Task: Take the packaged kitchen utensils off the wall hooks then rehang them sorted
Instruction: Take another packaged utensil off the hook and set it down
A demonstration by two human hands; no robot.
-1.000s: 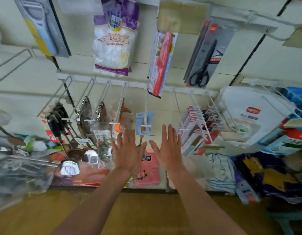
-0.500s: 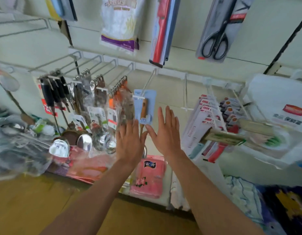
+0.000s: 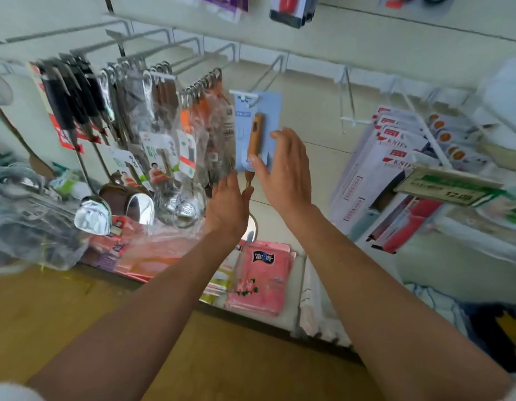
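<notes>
Hanging carded utensil (image 3: 257,131): right hand (image 3: 285,172) beside, left hand (image 3: 227,204) below.

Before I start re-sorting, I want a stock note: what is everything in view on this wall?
carded utensil: one, wooden handle on blue card, centre hook
black-handled utensils: several, black, far-left hooks
orange-handled utensils: several, orange, in clear bags, left of the card
ladle bowls: at least two, shiny steel, lower left
knife boxes: several, white and red, right hooks
pink packet: one, pink, shelf below
price tag: one, green and cream, right
left hand: one, bare, fingers straight, below the card
right hand: one, bare, fingers straight, at the card's lower right
</notes>
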